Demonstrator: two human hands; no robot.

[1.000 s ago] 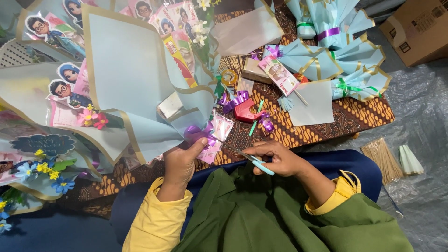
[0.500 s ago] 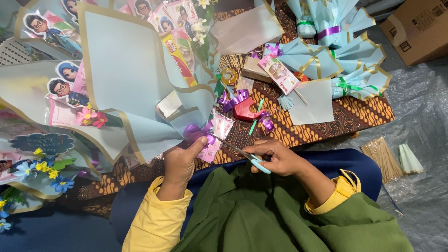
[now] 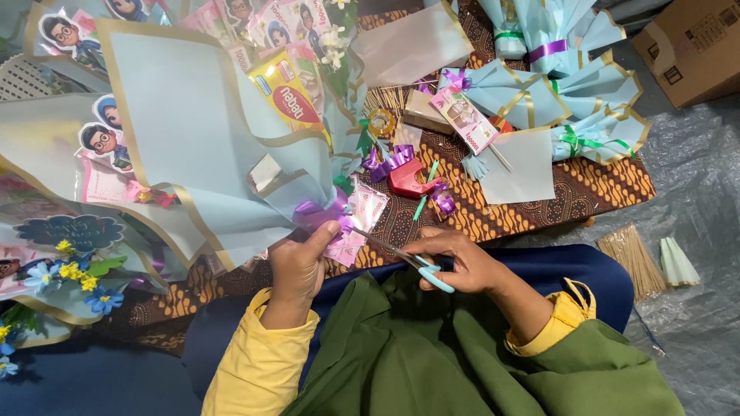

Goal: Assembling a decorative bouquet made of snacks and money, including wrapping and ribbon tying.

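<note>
Left hand (image 3: 302,266), centre of the frame, is closed on the neck of a pale blue bouquet (image 3: 200,146), thumb pressed against a purple ribbon (image 3: 317,213) tied there. The bouquet is spread over the upper left of the frame.

Right hand (image 3: 461,258), just right of centre, is closed around the teal handles of scissors (image 3: 401,258). The blades are pointed left toward the ribbon and a pink wrapper (image 3: 358,219) beside it. Whether the tips touch the ribbon cannot be told.

A patterned brown cloth (image 3: 539,204) is seen beyond the hands, with a red tape dispenser (image 3: 411,179) on it. More blue wrapped bundles (image 3: 563,85) are at upper right. A bunch of wooden sticks (image 3: 630,258) is at right on grey plastic sheet (image 3: 694,177).
</note>
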